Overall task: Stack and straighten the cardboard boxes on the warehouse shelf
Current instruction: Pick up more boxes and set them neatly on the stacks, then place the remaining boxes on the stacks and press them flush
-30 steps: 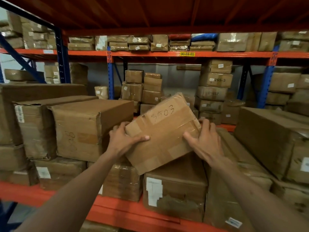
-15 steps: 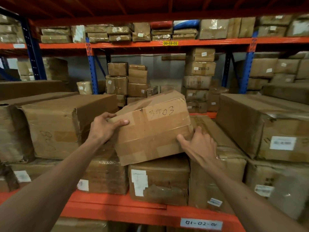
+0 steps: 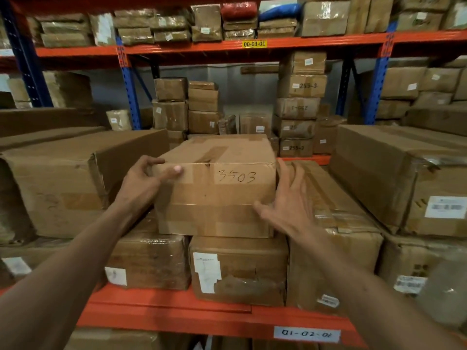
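A brown taped cardboard box marked "3503" (image 3: 217, 198) sits level on two lower boxes, a plastic-wrapped one (image 3: 151, 261) and one with a torn white label (image 3: 240, 271). My left hand (image 3: 141, 188) grips its upper left corner, thumb across the front face and fingers curled over the top edge. My right hand (image 3: 288, 205) lies against the box's right edge with fingers spread upward and the thumb touching the lower right of the front face. All of this rests on the orange shelf beam (image 3: 177, 314).
A large dented box (image 3: 63, 188) stands close on the left. A long wrapped box (image 3: 336, 231) fills the right side, with a bigger box (image 3: 404, 173) beyond it. Stacks of small boxes (image 3: 295, 107) stand on the rack behind. A shelf label reads 01-02-01 (image 3: 307, 334).
The 3503 box has gone from tilted and lifted to lying flat on the lower boxes. My right hand has slid up its right edge and spread its fingers.
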The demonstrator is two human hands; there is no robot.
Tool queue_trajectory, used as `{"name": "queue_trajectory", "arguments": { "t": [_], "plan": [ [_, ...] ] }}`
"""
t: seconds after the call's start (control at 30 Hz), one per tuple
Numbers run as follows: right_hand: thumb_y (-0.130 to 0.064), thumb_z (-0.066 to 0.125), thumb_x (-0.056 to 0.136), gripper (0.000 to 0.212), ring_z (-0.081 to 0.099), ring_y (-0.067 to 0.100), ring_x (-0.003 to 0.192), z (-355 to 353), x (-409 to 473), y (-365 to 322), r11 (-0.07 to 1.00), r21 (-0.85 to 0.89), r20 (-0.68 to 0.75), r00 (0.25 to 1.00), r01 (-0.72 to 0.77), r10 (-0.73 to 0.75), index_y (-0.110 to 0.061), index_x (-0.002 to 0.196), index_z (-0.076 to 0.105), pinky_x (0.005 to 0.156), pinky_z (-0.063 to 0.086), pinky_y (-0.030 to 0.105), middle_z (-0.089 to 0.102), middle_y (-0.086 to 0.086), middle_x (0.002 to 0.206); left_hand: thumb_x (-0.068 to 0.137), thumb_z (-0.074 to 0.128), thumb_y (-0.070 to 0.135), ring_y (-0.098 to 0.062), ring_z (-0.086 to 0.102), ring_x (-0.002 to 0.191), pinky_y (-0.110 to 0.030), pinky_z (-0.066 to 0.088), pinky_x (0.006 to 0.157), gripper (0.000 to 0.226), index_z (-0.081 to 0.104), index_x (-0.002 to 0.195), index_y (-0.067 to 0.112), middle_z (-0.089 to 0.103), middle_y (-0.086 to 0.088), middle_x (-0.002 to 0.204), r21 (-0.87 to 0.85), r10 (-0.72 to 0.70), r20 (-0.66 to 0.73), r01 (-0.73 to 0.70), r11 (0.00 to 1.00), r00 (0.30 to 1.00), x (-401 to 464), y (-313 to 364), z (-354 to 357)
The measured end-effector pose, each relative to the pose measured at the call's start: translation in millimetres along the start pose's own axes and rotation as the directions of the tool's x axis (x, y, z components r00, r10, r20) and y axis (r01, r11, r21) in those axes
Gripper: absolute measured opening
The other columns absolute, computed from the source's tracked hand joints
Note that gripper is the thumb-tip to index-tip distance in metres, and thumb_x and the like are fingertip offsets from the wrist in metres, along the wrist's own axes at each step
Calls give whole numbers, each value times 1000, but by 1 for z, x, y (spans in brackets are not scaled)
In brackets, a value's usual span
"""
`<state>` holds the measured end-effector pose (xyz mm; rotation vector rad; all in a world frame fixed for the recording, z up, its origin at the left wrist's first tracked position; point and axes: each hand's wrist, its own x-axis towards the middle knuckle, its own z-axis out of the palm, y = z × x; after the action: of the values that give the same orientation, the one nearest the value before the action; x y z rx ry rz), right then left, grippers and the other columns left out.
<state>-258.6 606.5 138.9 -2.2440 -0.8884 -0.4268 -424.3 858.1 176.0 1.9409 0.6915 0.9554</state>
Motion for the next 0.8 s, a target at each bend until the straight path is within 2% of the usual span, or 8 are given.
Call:
{"name": "queue_trajectory", "arguments": {
  "t": [0.03, 0.1, 0.2, 0.33, 0.43, 0.6, 0.7, 0.8],
  "plan": [
    [-58, 74, 75, 109, 20, 38, 146, -10, 15, -3, 995, 95, 18, 1000, -4, 3, -31, 155, 6, 115, 28, 57, 5, 10, 162, 77, 67, 73, -24, 48, 118, -42, 45, 93, 77, 50, 137, 28, 47, -3, 138, -6, -45, 5, 45, 999, 999, 5, 4, 0],
    [-73, 68, 75, 104, 19, 39, 147, -29, 41, -10, 962, 249, 163, 984, -114, 74, -44, 155, 6, 115, 25, 61, 4, 6, 165, 76, 60, 82, -30, 48, 126, -48, 41, 101, 98, 36, 149, 21, 45, -9, 146, -127, -174, 34, 177, 976, 984, 14, 13, 3],
    [-81, 54, 79, 93, 31, 34, 144, -34, 50, -15, 909, 339, 359, 926, -243, 113, -40, 155, 20, 112, 28, 54, 22, 9, 164, 66, 69, 74, -33, 60, 111, -53, 48, 97, 94, 49, 141, 21, 61, -11, 129, -305, -374, 81, 380, 873, 924, 17, 12, 13],
    [-86, 54, 72, 82, 45, 30, 131, -25, 32, -14, 843, 484, 151, 972, -233, 182, -40, 139, 41, 106, 38, 52, 41, 9, 151, 80, 62, 51, -31, 60, 98, -44, 52, 82, 56, 57, 125, 17, 63, -11, 111, -299, -380, 5, 364, 882, 925, 3, 20, 31],
    [-83, 56, 74, 71, 46, 25, 127, -31, 15, -14, 841, 490, -27, 960, -229, 278, -38, 128, 54, 101, 36, 44, 53, 3, 139, 80, 62, 49, -30, 57, 96, -42, 50, 80, 52, 55, 120, 16, 60, -8, 108, -289, -373, -7, 355, 889, 928, -7, 20, 33],
    [-65, 63, 83, 55, 52, 19, 98, -39, 2, -22, 919, 369, -195, 955, -138, 222, -27, 123, 62, 82, 31, 30, 61, -2, 104, 82, 60, 54, -30, 56, 102, -50, 48, 98, 34, 55, 101, 25, 59, -6, 111, -221, -331, -3, 322, 921, 944, -12, 19, 27],
    [-62, 54, 86, 46, 53, 27, 97, -37, 11, -28, 950, 268, -159, 965, -161, 209, -31, 120, 58, 80, 30, 35, 56, -2, 101, 75, 61, 63, -29, 59, 103, -50, 49, 98, 65, 57, 123, 21, 62, -5, 114, -203, -358, 45, 359, 911, 933, -13, 19, 22],
    [-61, 44, 90, 50, 49, 38, 122, -35, 16, -29, 977, 130, -86, 979, -171, 183, -30, 128, 54, 95, 36, 48, 55, 11, 126, 69, 60, 71, -28, 60, 103, -49, 50, 97, 87, 54, 137, 18, 63, -4, 116, -204, -375, 82, 383, 901, 924, -21, 21, 18]
  ]
}}
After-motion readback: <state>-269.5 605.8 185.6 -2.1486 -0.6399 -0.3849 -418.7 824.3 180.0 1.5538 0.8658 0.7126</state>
